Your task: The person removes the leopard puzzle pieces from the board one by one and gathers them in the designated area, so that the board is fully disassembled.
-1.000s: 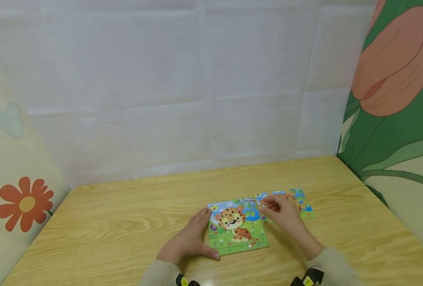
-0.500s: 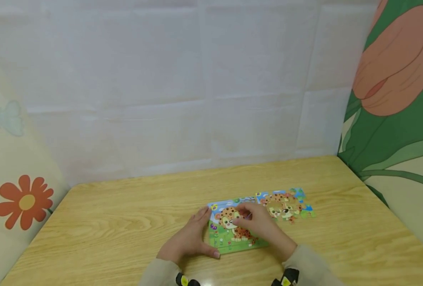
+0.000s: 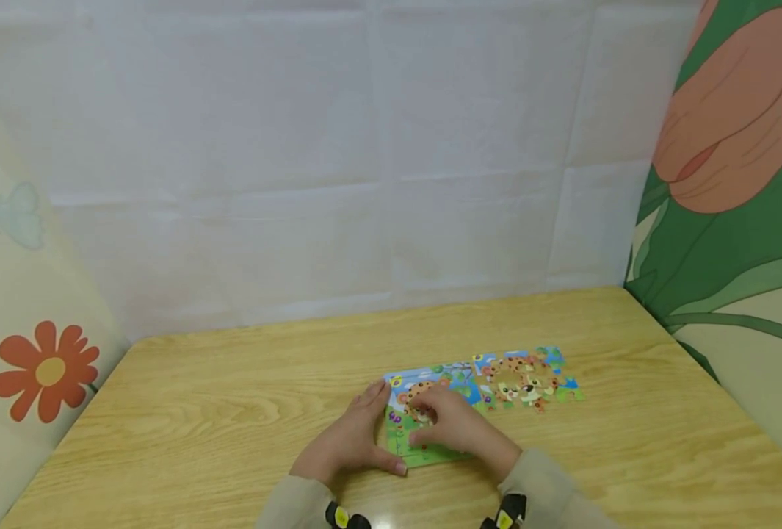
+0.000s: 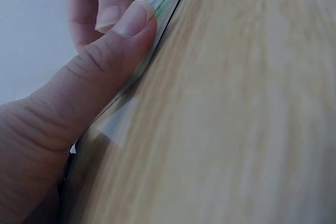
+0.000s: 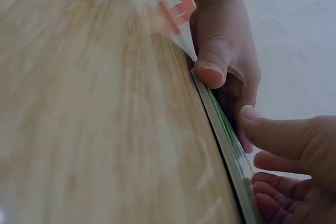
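A jigsaw board (image 3: 457, 378) with a leopard picture on blue and green lies on the table. My left hand (image 3: 351, 433) holds its left side, the thumb on the near corner and the fingers along the left edge. Above the lower left of the picture is my right hand (image 3: 453, 422), loosely curled. The right wrist view shows the thumb (image 5: 278, 135) apart from the curled fingers, with no piece visible between them. Part of the leopard is hidden under this hand. Beside the board on the right lie several jigsaw pieces (image 3: 529, 386), showing a leopard's head.
The wooden table (image 3: 232, 411) has a glossy top. A white sheet (image 3: 298, 147) hangs behind it. Flower-printed walls (image 3: 728, 220) stand at both sides.
My right hand has moved left from the loose pieces, pinching what looks like a purple-marked piece on the way, to over the board's lower left. The left hand has stayed put.
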Available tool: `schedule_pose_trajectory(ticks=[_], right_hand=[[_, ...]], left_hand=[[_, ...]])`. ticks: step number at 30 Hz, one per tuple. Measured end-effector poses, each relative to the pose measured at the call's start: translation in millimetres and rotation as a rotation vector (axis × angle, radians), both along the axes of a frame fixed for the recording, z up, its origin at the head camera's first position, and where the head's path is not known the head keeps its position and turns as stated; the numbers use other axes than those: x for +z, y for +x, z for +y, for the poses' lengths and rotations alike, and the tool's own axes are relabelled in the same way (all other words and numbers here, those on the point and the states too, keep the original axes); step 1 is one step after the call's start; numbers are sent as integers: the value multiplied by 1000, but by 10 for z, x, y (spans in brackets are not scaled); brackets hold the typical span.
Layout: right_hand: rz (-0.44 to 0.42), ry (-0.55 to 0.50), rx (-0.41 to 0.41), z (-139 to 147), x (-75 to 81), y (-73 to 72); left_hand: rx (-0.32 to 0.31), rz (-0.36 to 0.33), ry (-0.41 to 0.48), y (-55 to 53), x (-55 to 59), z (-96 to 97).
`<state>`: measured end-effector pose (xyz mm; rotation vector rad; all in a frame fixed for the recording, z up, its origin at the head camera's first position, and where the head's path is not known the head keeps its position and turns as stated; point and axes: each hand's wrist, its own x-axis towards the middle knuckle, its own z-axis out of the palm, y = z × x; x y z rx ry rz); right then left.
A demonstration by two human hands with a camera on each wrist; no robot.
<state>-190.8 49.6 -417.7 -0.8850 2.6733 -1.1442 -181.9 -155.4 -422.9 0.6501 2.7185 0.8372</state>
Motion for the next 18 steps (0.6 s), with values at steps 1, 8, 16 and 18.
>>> schedule_pose_trajectory(ticks=[1, 8, 16, 18], right_hand=[[7, 16, 4, -5, -1, 2], [-17, 72, 10, -37, -25, -12], [-41, 180, -30, -146, 51, -23], [-46, 214, -34, -178, 97, -25]], left_hand=[[0, 2, 3, 0, 0, 1], [-9, 2, -6, -8, 3, 8], [-12, 16, -2, -16, -6, -1], [-9, 19, -1, -14, -9, -2]])
